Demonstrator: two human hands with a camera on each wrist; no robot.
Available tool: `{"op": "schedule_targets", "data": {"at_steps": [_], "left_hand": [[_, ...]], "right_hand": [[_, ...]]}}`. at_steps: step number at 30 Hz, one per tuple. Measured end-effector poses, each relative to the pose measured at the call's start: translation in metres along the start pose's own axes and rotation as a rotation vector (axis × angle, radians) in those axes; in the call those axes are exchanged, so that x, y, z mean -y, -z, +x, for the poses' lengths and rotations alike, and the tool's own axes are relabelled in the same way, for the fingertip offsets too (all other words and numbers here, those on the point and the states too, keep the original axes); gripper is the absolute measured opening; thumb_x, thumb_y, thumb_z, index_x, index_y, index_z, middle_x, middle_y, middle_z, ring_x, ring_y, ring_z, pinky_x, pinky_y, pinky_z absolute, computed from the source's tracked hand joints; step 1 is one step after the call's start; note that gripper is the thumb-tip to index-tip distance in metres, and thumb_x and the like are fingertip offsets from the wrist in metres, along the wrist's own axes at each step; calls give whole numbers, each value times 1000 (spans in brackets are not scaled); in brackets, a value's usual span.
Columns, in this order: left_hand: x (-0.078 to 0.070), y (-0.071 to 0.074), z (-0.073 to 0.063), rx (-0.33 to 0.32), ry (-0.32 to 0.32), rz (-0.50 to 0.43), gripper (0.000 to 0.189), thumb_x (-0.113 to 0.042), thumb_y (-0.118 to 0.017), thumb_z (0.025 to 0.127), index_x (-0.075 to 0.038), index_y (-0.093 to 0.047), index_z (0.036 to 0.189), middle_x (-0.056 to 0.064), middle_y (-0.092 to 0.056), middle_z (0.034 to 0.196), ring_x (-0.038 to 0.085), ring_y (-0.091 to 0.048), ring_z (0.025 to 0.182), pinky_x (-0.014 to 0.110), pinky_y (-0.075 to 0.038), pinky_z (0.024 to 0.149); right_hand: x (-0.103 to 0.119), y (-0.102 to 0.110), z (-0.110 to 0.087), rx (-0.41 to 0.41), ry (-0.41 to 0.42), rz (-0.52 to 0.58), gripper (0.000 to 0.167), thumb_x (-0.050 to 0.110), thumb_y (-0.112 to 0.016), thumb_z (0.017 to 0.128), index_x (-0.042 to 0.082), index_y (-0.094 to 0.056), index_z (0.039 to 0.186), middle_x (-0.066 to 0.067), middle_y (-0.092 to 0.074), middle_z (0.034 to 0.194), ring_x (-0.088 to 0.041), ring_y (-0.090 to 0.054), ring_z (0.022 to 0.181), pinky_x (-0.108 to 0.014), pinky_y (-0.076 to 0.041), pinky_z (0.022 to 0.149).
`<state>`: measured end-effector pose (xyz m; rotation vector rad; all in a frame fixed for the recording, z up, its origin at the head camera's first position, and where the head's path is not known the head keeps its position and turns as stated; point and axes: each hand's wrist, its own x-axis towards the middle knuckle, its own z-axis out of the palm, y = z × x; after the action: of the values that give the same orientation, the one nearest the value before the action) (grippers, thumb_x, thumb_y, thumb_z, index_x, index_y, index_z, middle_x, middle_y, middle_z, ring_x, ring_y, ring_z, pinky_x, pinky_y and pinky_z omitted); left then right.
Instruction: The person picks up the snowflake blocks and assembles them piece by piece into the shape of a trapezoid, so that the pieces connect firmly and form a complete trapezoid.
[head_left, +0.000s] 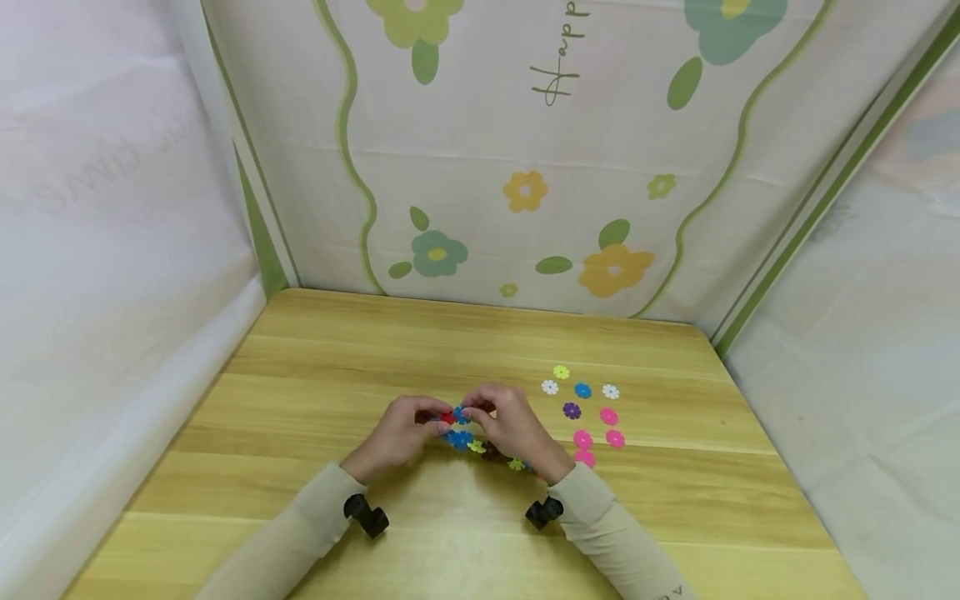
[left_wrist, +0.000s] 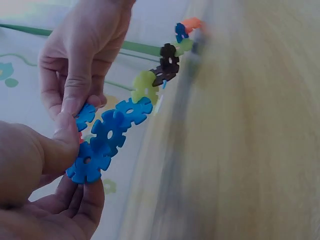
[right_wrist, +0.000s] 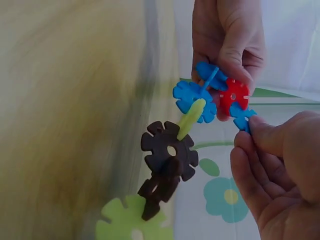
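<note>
My left hand (head_left: 397, 431) pinches the end of a chain of notched plastic flower discs, where a red disc (right_wrist: 234, 95) joins a blue disc (left_wrist: 89, 163). From there the chain runs through more blue discs, a yellow-green disc (left_wrist: 145, 86), brown discs (right_wrist: 169, 150) and another yellow-green disc (right_wrist: 131, 220) to an orange disc (left_wrist: 191, 24). Between thumb and fingers, my right hand (head_left: 512, 425) pinches a single blue disc (right_wrist: 242, 117) right at the red disc's edge. In the head view my right wrist partly covers the chain's far end.
To the right on the wooden table (head_left: 675, 500) lie loose flower discs: a yellow disc (head_left: 561, 372), white discs (head_left: 550, 387), a blue disc (head_left: 582, 390), a purple disc (head_left: 572, 410) and several pink discs (head_left: 609, 416). Printed fabric walls (head_left: 480, 167) enclose the back and sides.
</note>
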<state>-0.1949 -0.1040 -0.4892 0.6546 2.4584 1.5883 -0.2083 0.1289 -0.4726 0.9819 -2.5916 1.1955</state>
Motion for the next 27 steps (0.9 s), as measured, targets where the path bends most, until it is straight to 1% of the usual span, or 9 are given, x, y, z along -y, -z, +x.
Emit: {"op": "schedule_targets", "data": {"at_steps": [3,6,10,12,16,19,21,24,27], "left_hand": [[1,-2,3,10,3,32,18,-9,-71,101,-3,-77,117,7,-79,108,15,-70,94,24,-58,82],[3,-4,7,55,29,57,17,-12,-70,103,-6,-76,116,4,-76,104,15,-67,91,24,-57,79],[6,-5,9,112,83,69,19,-21,-68,105,-10,-74,119,1,-73,106,15,-65,94,26,-56,80],[8,-5,9,126,111,60,23,-25,-68,105,-11,-74,122,1,-73,110,15,-66,98,28,-56,84],[12,-3,9,139,132,22,30,-30,-68,105,-10,-71,128,3,-72,119,16,-66,106,31,-57,91],[15,1,10,156,126,-11,33,-30,-67,106,-9,-70,131,6,-71,122,19,-66,110,33,-56,94],[16,4,10,168,119,-25,33,-30,-66,106,-9,-69,132,6,-71,123,20,-66,112,34,-55,96],[16,5,12,178,126,-36,34,-32,-64,107,-11,-69,133,5,-71,124,20,-65,115,39,-54,102],[14,5,16,176,157,-41,34,-35,-63,108,-14,-70,134,4,-70,125,20,-65,117,44,-54,104]], "right_hand": [[-2,1,0,18,-18,5,4,11,-74,99,11,-78,99,-1,-78,95,-7,-73,85,-20,-60,75],[-7,4,1,85,-60,23,6,11,-73,101,11,-79,102,-1,-78,97,-7,-72,84,-20,-60,74],[-17,16,-2,203,-155,31,15,18,-70,104,10,-77,113,1,-77,103,-9,-72,90,-21,-60,79],[-25,28,-4,228,-217,18,22,21,-70,104,7,-76,119,1,-76,105,-11,-71,94,-23,-60,83],[-52,58,-9,186,-312,-58,28,20,-70,104,0,-73,123,-4,-76,106,-16,-71,95,-29,-61,86],[-78,79,-14,150,-372,-143,30,19,-68,105,-3,-71,125,-7,-75,108,-17,-71,96,-34,-61,87],[-94,89,-17,144,-413,-175,31,18,-68,105,-4,-70,126,-9,-74,109,-17,-70,96,-36,-61,87],[-109,98,-22,148,-451,-196,27,18,-70,104,-3,-72,121,-8,-74,104,-16,-67,89,-35,-60,82],[-118,99,-24,151,-442,-224,22,16,-73,102,-2,-74,114,-8,-73,98,-14,-64,84,-33,-58,78]]}}
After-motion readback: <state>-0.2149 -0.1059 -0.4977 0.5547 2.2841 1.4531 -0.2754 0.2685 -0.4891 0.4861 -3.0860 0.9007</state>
